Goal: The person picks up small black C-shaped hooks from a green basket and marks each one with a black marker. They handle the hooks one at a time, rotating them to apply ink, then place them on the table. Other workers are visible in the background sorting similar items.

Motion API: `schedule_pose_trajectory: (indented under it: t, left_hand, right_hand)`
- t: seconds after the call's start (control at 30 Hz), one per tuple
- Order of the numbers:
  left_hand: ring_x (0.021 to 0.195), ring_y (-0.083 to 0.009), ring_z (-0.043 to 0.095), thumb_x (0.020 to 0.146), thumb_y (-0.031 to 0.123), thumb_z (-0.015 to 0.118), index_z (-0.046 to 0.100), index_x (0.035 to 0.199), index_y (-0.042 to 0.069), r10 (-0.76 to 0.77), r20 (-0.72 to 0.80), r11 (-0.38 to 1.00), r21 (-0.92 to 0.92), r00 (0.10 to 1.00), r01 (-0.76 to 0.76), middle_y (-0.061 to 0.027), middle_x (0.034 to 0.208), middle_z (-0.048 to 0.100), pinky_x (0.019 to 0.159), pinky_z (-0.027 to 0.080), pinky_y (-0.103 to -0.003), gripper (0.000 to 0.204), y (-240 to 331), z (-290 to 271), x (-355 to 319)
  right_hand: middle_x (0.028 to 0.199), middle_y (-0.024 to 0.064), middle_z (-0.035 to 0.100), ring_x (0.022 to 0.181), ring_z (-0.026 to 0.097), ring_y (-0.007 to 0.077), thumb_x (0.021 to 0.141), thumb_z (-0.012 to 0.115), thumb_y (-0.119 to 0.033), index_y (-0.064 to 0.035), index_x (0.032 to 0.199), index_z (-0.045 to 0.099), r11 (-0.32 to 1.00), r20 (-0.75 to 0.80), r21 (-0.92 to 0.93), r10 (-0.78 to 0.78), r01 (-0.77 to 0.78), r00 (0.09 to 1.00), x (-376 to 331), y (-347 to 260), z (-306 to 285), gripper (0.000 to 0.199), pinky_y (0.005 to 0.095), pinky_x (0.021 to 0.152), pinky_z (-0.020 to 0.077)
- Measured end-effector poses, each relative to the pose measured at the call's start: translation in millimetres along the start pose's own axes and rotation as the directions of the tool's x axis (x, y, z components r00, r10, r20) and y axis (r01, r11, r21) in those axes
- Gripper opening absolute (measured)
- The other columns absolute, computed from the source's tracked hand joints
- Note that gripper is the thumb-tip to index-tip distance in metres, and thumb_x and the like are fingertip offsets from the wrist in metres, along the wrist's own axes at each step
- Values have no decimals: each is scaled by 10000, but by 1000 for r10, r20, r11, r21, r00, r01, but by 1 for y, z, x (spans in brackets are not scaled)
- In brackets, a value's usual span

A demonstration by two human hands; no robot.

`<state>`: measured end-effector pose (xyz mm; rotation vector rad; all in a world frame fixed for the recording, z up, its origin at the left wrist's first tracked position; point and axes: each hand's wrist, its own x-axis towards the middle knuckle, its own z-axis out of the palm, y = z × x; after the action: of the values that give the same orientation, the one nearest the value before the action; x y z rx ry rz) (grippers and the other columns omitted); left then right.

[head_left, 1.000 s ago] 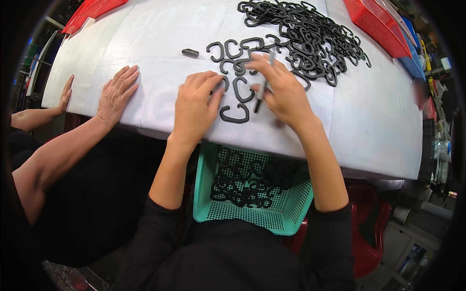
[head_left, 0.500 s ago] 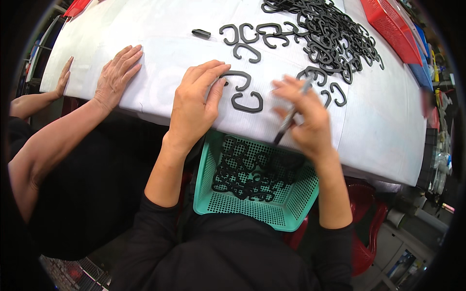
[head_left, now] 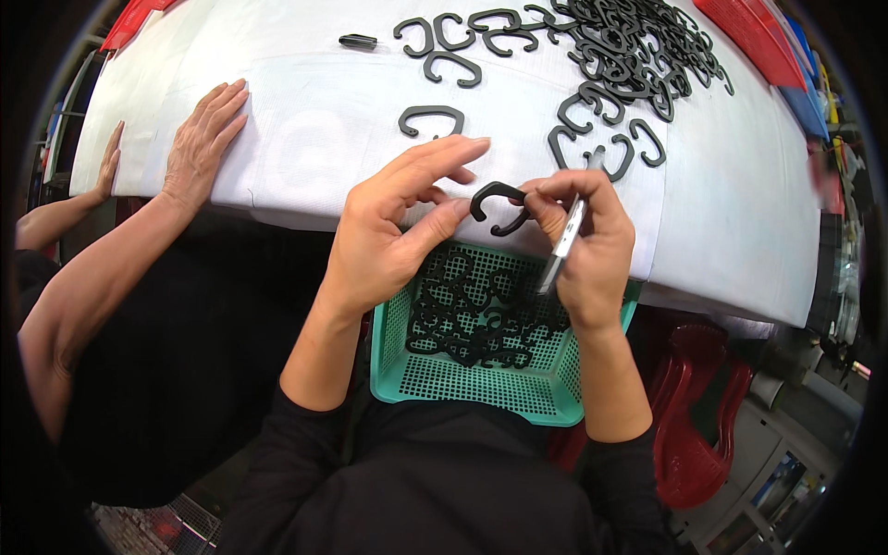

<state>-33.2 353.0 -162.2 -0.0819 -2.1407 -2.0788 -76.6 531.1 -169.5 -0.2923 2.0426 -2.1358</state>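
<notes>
My right hand (head_left: 597, 245) pinches a black C-shaped plastic hook (head_left: 495, 188) between thumb and forefinger, just over the table's near edge. The same hand also holds a slim white-and-grey marker (head_left: 566, 239), slanting across the fingers. Close to the hook's left end is my left hand (head_left: 379, 227), fingers apart and thumb stretched out; whether the thumb touches the hook I cannot tell. Beyond the left hand, another black hook (head_left: 432, 110) lies on the white-covered table (head_left: 314, 102), partly hidden by the fingers. Below my hands, a green basket (head_left: 462, 393) contains several black hooks.
A heap of black hooks (head_left: 638, 55) lies at the far right, with several loose ones around it. A black cap (head_left: 358, 42) lies farther off. At the back right stands a red basket (head_left: 754, 37). Another person's hand (head_left: 199, 148) rests on the table at left.
One hook near my left hand has left the table and is now in my right hand's pinch. My left hand has drawn back toward the near edge. The view has shifted slightly.
</notes>
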Motion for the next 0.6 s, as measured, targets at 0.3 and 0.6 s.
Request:
schedule_pose_trajectory:
  t: [0.3, 0.6]
  left_hand:
    - [857, -190, 648, 818, -62, 633, 633, 1105, -51, 273, 151, 961, -92, 950, -262, -189, 1031, 645, 717, 539, -251, 287, -2, -10, 15]
    - [791, -84, 623, 813, -52, 664, 676, 1059, 13, 95, -208, 947, 321, 973, -24, -39, 886, 683, 710, 491, -208, 255, -11, 4, 10]
  right_hand:
    - [811, 3, 622, 769, 586, 54, 879, 666, -115, -18, 1007, 614, 950, 312, 223, 141, -217, 940, 19, -16, 0, 169, 188, 678, 473]
    - [719, -7, 591, 629, 488, 30, 957, 548, -344, -13, 1095, 649, 999, -31, -29, 45, -46, 998, 8, -13, -10, 372, 171, 547, 379]
